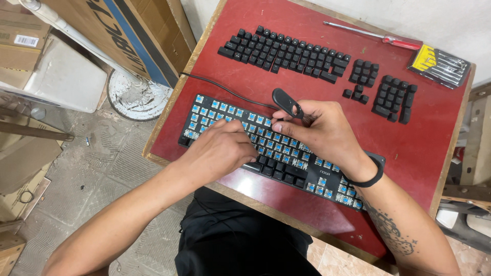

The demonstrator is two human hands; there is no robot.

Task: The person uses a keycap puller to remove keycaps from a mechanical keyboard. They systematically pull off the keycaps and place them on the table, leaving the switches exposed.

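Observation:
A black keyboard [286,153] with most keycaps off and blue switches showing lies across the red table [424,148]. My left hand [220,148] rests palm down on its middle, fingers curled on the switches. My right hand [319,130] hovers over the keyboard and grips a black keycap puller [287,102] between thumb and fingers. A black band circles the right wrist. A few black keycaps [279,171] remain on the bottom row, under my hands.
Removed black keycaps [284,51] are laid out in keyboard order at the far side, with smaller groups [394,97] to the right. A red-handled screwdriver [376,37] and a pack of tools [440,64] lie at the far right corner. Cardboard boxes [128,36] stand left of the table.

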